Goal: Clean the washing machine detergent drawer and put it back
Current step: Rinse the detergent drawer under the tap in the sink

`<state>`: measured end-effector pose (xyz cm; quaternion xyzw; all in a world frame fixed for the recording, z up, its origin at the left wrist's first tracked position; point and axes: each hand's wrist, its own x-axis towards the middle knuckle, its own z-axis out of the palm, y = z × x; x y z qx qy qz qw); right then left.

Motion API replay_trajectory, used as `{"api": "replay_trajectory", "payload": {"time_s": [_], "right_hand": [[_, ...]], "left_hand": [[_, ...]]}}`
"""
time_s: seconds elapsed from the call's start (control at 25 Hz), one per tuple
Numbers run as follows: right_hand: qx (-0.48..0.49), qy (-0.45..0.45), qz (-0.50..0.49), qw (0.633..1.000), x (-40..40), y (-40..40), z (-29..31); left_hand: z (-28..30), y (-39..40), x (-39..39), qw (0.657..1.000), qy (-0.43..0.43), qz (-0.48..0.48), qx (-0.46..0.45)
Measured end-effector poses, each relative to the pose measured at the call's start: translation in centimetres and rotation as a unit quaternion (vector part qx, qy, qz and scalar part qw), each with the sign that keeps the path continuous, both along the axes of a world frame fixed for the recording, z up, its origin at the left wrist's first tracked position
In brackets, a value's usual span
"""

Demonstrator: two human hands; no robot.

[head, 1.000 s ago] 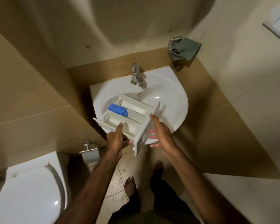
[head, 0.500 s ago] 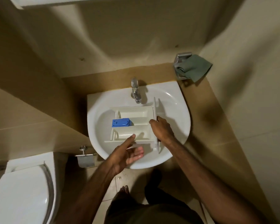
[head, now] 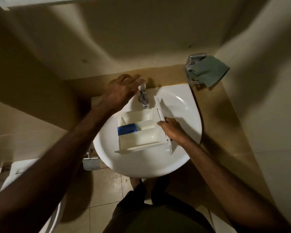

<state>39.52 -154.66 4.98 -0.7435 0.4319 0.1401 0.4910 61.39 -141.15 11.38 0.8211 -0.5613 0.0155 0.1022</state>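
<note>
The white detergent drawer (head: pixel 142 132) lies inside the white sink (head: pixel 183 105), under the chrome tap (head: pixel 144 96). A blue insert (head: pixel 127 129) sits in its left compartment. My right hand (head: pixel 172 129) grips the drawer's front panel on the right side. My left hand (head: pixel 120 91) is stretched out at the tap's handle, fingers spread and blurred; whether it touches the handle is unclear. No water is visible.
A green cloth (head: pixel 208 72) hangs on a chrome holder on the wall at the right. A toilet (head: pixel 20 167) stands at the lower left with a paper holder (head: pixel 91 161) beside the sink. Wet spots mark the floor tiles below the sink.
The drawer went from being held over the sink's front edge to lying in the basin. My left hand let go of it and moved up to the tap.
</note>
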Motion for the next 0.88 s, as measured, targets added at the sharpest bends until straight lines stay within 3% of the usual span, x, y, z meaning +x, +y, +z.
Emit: {"api": "replay_trajectory", "payload": {"time_s": [0.08,0.16,0.28,0.72,0.88], "right_hand": [[-0.007,0.004,0.004,1.000,0.1,0.1,-0.1],[-0.013,0.007,0.002,1.000,0.2,0.3,-0.3],[-0.007,-0.004,-0.011,1.000,0.3,0.4,-0.5],[-0.010,-0.014,-0.035,0.999,0.5,1.1,-0.2],[-0.017,-0.014,-0.032,0.999,0.6,1.2,-0.5]], "left_hand": [[-0.7,-2.7,1.8,0.986,-0.092,-0.099,0.100],[-1.4,-4.1,2.6,0.969,-0.114,-0.151,0.157],[-1.6,-4.6,3.3,0.969,-0.097,-0.174,0.144],[-1.1,-6.3,1.3,0.992,-0.006,-0.045,0.120],[-1.1,-6.4,1.1,0.993,0.010,-0.048,0.104]]}}
